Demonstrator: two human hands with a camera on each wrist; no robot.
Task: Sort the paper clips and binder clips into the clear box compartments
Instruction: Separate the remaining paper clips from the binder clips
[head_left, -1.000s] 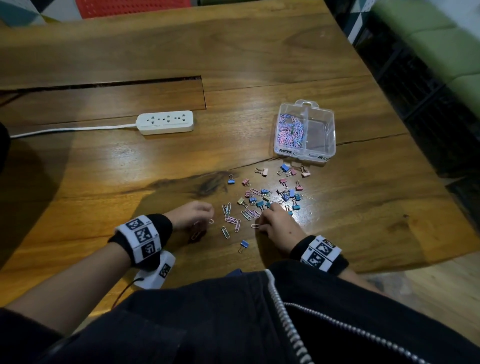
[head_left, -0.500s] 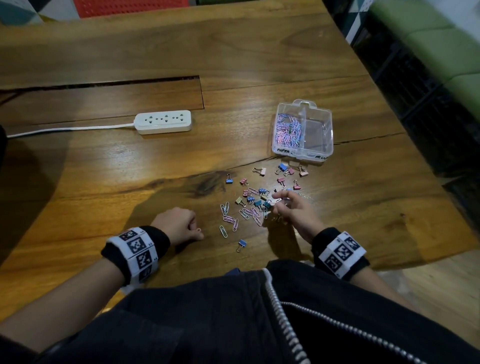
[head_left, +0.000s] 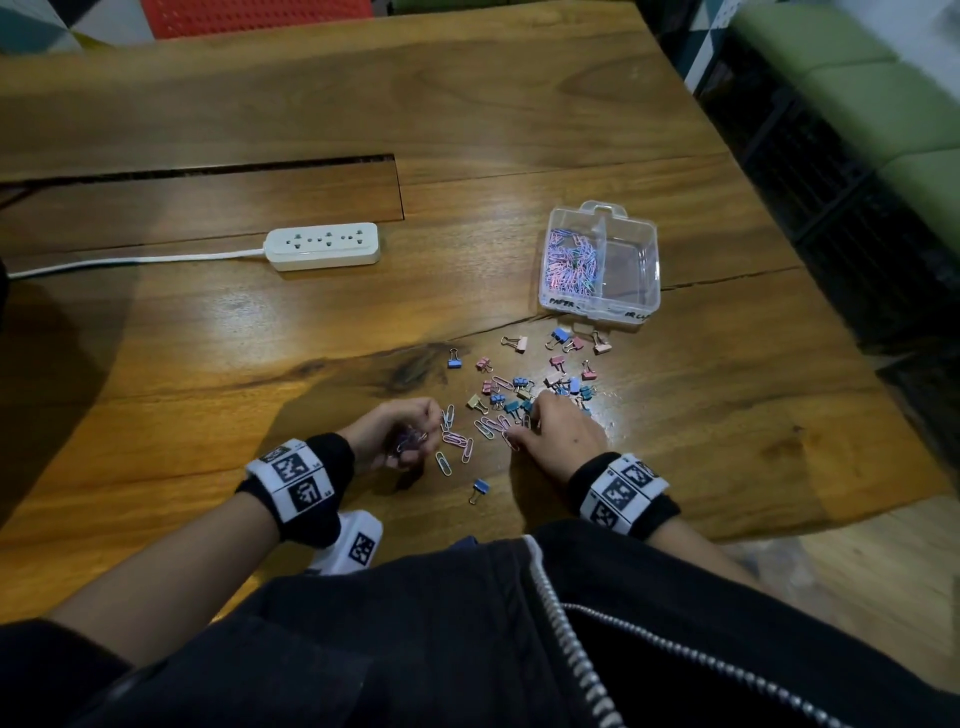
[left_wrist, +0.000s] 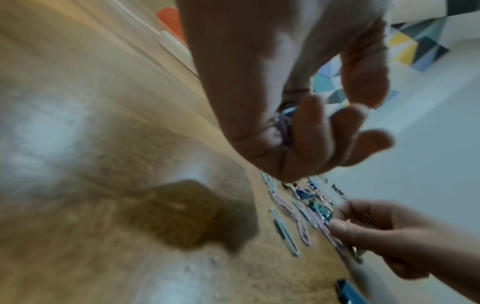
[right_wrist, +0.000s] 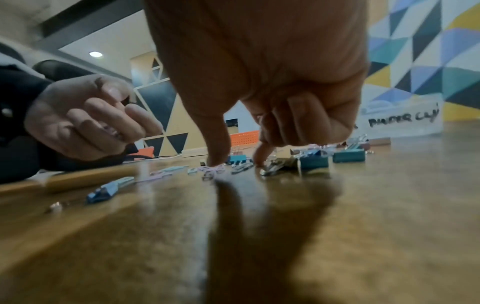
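Note:
The clear box (head_left: 652, 270) stands at the right of the table; its left compartment holds a heap of paper clips (head_left: 571, 260), and no clips show in the right one. Small coloured binder clips (head_left: 521, 385) lie scattered before it, with loose paper clips (head_left: 457, 439) nearer me. My left hand (head_left: 400, 436) is curled round several paper clips (left_wrist: 284, 127) in its palm. My right hand (head_left: 550, 431) is down on the table, thumb (right_wrist: 215, 160) and forefinger (right_wrist: 262, 156) pinching at a pink paper clip (right_wrist: 211, 169), its other fingers curled.
A white power strip (head_left: 323, 246) with its cable lies at the back left, behind it a long slot (head_left: 208, 169) in the wooden top. One blue binder clip (head_left: 480, 488) lies alone near me. The table's right edge drops off toward a green bench (head_left: 857, 78).
My right hand has come back from the binder clips, lower and nearer me, onto the paper clips. My left hand has shifted right toward the loose clips.

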